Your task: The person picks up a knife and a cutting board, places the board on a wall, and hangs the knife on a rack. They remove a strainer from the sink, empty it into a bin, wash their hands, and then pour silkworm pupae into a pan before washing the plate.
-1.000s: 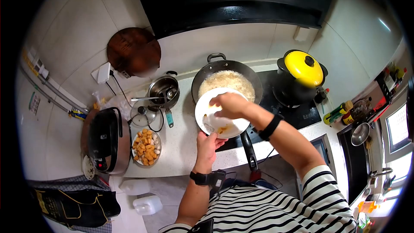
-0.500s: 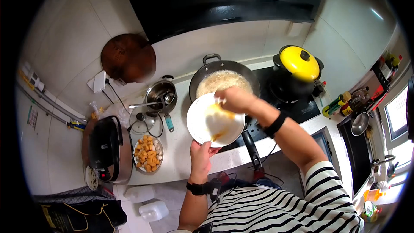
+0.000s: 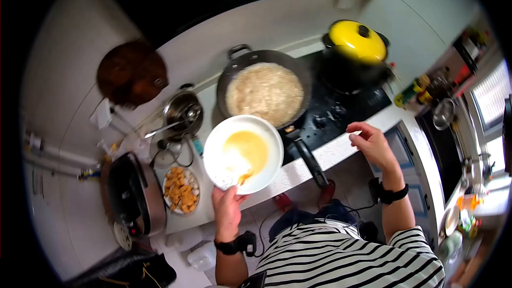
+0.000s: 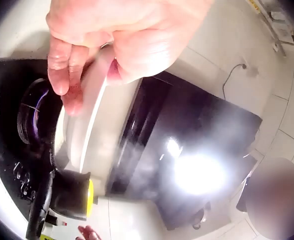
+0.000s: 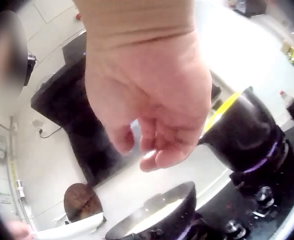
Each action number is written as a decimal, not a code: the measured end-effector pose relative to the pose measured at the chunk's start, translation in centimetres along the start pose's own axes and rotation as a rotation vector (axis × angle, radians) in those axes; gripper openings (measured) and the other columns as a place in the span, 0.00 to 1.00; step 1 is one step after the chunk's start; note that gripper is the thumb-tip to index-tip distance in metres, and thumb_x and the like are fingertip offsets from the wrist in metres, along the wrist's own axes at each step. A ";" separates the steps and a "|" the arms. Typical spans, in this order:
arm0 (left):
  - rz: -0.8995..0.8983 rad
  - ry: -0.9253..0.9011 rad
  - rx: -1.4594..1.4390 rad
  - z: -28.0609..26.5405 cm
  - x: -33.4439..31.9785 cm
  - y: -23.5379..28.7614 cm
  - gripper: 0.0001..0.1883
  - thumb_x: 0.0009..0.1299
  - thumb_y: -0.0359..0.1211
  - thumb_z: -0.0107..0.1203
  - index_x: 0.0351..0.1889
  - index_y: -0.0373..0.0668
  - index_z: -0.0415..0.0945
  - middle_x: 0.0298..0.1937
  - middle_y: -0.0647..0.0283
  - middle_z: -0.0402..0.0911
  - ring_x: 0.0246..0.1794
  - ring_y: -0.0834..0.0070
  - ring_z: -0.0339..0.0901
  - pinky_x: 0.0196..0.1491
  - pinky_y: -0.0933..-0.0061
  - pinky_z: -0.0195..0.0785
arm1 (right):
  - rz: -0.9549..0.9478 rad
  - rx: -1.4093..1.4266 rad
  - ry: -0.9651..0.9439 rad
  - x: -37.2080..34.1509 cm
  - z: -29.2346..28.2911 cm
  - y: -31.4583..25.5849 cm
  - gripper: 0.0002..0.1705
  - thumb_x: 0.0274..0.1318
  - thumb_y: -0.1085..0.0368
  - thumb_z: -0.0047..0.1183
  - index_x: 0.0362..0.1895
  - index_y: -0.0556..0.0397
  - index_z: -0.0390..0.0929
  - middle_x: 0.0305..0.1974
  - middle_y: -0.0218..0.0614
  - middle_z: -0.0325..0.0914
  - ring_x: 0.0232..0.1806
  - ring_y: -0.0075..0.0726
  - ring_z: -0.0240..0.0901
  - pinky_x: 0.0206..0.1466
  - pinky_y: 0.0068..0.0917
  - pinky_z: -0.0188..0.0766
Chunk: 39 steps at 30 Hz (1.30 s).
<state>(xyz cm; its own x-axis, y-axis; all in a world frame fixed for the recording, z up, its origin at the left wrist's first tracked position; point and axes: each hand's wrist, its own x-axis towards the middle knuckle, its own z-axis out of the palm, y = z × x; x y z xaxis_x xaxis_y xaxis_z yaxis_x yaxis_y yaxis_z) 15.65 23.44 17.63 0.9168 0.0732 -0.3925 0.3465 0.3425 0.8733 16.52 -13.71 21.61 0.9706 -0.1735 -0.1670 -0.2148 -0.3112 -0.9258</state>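
My left hand grips the near rim of a shallow white bowl, thumb on top. A pool of yellow liquid with a darker streak lies in the bowl. Seen edge-on in the left wrist view, the bowl is pinched between thumb and fingers. Just beyond it, a dark wok on the stove holds a pale, frothy mass. Off to the right, my right hand hovers in front of the counter edge; its fingers are loosely bent and hold nothing.
The wok's long handle juts toward me over the counter edge. A black pot with a yellow lid stands at the stove's right. On the left are a steel pot, a plate of golden-brown cubes and a rice cooker.
My right hand has left the bowl and swung right and toward me, empty. The left hand still holds the bowl, now nearer me and off the wok's contents. The head view has tilted.
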 end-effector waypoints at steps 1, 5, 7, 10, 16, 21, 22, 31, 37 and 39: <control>0.011 0.010 0.003 -0.2 -0.2 0.0 0.23 0.64 0.29 0.45 0.58 0.35 0.62 0.48 0.55 0.77 0.38 0.69 0.80 0.35 0.71 0.75 | 0.066 -0.039 0.045 -1.4 -0.7 0.8 0.13 0.55 0.66 0.55 0.45 0.55 0.76 0.34 0.26 0.77 0.32 0.19 0.70 0.38 0.18 0.69; 0.100 0.007 0.130 0.8 -2.1 1.5 0.23 0.63 0.29 0.45 0.58 0.39 0.63 0.48 0.56 0.77 0.38 0.69 0.79 0.32 0.72 0.73 | 0.148 0.078 0.064 -5.9 -3.0 4.8 0.15 0.56 0.64 0.54 0.47 0.56 0.76 0.33 0.29 0.78 0.33 0.20 0.70 0.38 0.19 0.69; 0.144 0.025 0.136 1.9 -3.1 1.7 0.22 0.63 0.29 0.46 0.58 0.39 0.63 0.49 0.56 0.76 0.39 0.69 0.79 0.32 0.72 0.73 | 0.154 0.037 0.104 -7.7 -4.0 6.2 0.16 0.56 0.62 0.55 0.47 0.56 0.77 0.35 0.32 0.79 0.35 0.22 0.73 0.40 0.20 0.70; 0.156 0.017 0.193 5.7 -5.3 2.2 0.25 0.61 0.27 0.46 0.58 0.35 0.61 0.50 0.53 0.74 0.40 0.65 0.78 0.31 0.71 0.73 | 0.185 0.029 0.125 -10.4 -6.5 7.8 0.17 0.56 0.60 0.55 0.47 0.54 0.77 0.36 0.35 0.80 0.37 0.25 0.74 0.42 0.23 0.70; 0.056 -0.255 0.307 17.2 -7.9 -2.0 0.27 0.60 0.27 0.46 0.60 0.36 0.60 0.49 0.52 0.74 0.40 0.64 0.79 0.31 0.71 0.74 | 0.203 0.146 0.224 -16.4 -14.0 14.1 0.18 0.57 0.58 0.54 0.48 0.54 0.76 0.37 0.38 0.80 0.37 0.30 0.74 0.44 0.25 0.71; -0.135 -0.590 0.372 32.0 -10.5 -9.8 0.26 0.61 0.28 0.46 0.60 0.35 0.61 0.50 0.52 0.75 0.40 0.64 0.79 0.32 0.71 0.74 | 0.210 0.241 0.418 -23.7 -21.5 20.5 0.18 0.56 0.59 0.54 0.48 0.56 0.76 0.39 0.38 0.80 0.38 0.31 0.76 0.45 0.25 0.71; -0.172 -0.680 0.406 35.4 -10.7 -11.8 0.25 0.62 0.28 0.45 0.60 0.35 0.61 0.50 0.52 0.75 0.40 0.64 0.79 0.33 0.69 0.75 | 0.229 0.256 0.472 -25.4 -23.1 21.7 0.18 0.56 0.59 0.54 0.47 0.56 0.76 0.39 0.38 0.80 0.39 0.30 0.76 0.45 0.25 0.71; -0.293 -1.209 1.028 67.4 -14.4 -29.2 0.18 0.61 0.31 0.43 0.47 0.32 0.71 0.33 0.52 0.81 0.29 0.62 0.81 0.32 0.67 0.75 | 0.389 0.489 0.939 -38.4 -31.2 28.1 0.14 0.58 0.64 0.53 0.45 0.59 0.76 0.31 0.31 0.77 0.31 0.20 0.71 0.37 0.19 0.70; -0.358 -1.248 1.169 73.8 -15.5 -35.6 0.20 0.62 0.30 0.42 0.50 0.29 0.70 0.39 0.50 0.81 0.37 0.59 0.81 0.45 0.60 0.72 | 0.437 0.553 1.167 -43.2 -35.1 29.1 0.12 0.57 0.67 0.54 0.44 0.58 0.76 0.33 0.28 0.77 0.31 0.19 0.71 0.35 0.18 0.70; -0.408 -1.268 1.100 74.5 -14.8 -38.4 0.17 0.62 0.31 0.42 0.45 0.33 0.73 0.35 0.53 0.82 0.34 0.62 0.81 0.40 0.64 0.73 | 0.450 0.489 1.208 -43.9 -37.9 29.5 0.12 0.56 0.68 0.54 0.44 0.58 0.76 0.33 0.29 0.77 0.31 0.19 0.71 0.35 0.18 0.70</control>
<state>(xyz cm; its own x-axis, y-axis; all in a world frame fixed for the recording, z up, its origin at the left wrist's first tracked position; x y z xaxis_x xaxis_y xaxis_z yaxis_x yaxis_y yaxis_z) 3.53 -60.59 11.40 0.1279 -0.7583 -0.6392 0.0445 -0.6395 0.7675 -36.51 -50.71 14.47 0.0778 -0.9447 -0.3186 -0.1786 0.3012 -0.9367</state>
